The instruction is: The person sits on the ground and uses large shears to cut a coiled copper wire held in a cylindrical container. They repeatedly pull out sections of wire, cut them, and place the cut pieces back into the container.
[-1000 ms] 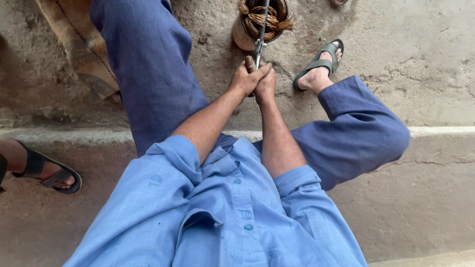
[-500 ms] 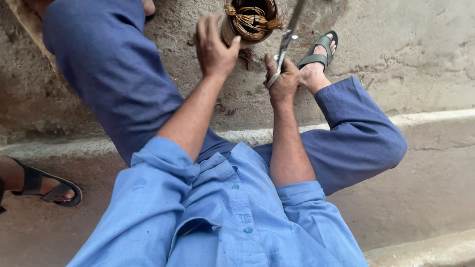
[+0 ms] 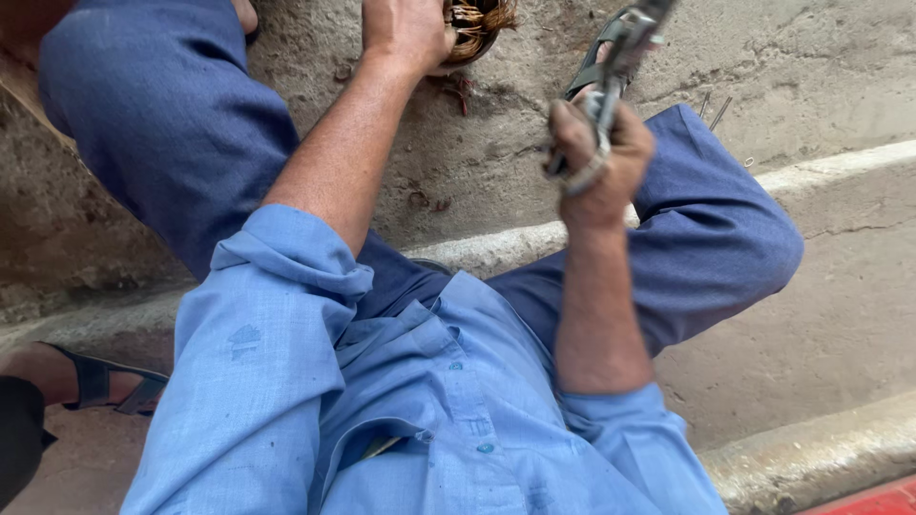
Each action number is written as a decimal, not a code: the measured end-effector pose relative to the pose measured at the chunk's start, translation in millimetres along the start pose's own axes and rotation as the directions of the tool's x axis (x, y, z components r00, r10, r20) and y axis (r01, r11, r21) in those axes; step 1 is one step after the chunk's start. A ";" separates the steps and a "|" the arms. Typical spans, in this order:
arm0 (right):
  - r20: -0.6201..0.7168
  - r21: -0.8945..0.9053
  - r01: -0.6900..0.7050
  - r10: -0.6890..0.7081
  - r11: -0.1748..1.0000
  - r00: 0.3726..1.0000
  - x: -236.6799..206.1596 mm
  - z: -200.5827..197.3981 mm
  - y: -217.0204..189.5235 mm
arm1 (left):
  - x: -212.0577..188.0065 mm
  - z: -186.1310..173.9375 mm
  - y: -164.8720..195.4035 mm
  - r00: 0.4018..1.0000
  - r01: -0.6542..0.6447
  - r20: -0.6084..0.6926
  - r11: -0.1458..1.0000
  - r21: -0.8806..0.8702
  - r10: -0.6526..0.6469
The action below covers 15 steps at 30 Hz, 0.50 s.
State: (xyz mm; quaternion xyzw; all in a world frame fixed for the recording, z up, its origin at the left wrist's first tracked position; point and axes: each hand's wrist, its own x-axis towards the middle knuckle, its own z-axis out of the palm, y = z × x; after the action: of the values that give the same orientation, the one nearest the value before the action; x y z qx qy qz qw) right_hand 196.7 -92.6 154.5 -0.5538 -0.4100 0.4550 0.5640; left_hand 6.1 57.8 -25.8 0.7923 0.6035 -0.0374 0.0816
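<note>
A sandalled foot (image 3: 91, 381) rests beside the concrete kerb (image 3: 821, 448).

No packages, labels, signs or screens show anywhere around the fingers. The view holds only clothing, bare concrete and hand-held things, none of them printed or wrapped.

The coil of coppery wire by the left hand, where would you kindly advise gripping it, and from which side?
Probably by its outer rim, from above on the near side. The coil of wire lies on the concrete ground, loose strand ends bristling from its middle, and the left hand already rests on that edge. Its far side is out of frame.
</note>
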 end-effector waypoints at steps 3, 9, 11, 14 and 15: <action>0.101 -0.025 0.006 -0.003 1.000 0.995 8.5 -39.7 -46.6 | -1.1 4.8 -7.4 0.998 -0.033 -0.049 0.989 -0.142 0.026; 0.293 -0.406 0.295 -0.183 0.865 0.938 64.9 -128.6 -87.8 | -3.1 3.0 -27.8 0.963 0.198 0.003 0.698 -0.688 -0.271; 0.212 -0.392 0.256 -0.185 0.884 0.960 76.2 -140.7 -77.7 | -2.3 3.9 -33.2 0.915 0.276 0.020 0.590 -0.759 -0.402; 0.061 -0.343 0.160 -0.148 0.926 0.987 77.5 -148.6 -62.1 | -1.4 9.6 -39.1 0.900 0.236 -0.024 0.534 -0.812 -0.436; 0.009 -0.315 0.119 -0.122 0.942 0.992 76.2 -148.3 -57.7 | -1.3 11.2 -42.2 0.894 0.193 -0.022 0.429 -0.882 -0.447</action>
State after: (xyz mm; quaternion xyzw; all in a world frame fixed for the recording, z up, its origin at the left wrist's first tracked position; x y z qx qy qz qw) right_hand 362.4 -54.6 201.5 -0.6130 -0.5076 0.3455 0.4972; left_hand -34.4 65.5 -40.2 0.5108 0.6850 0.3549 0.3793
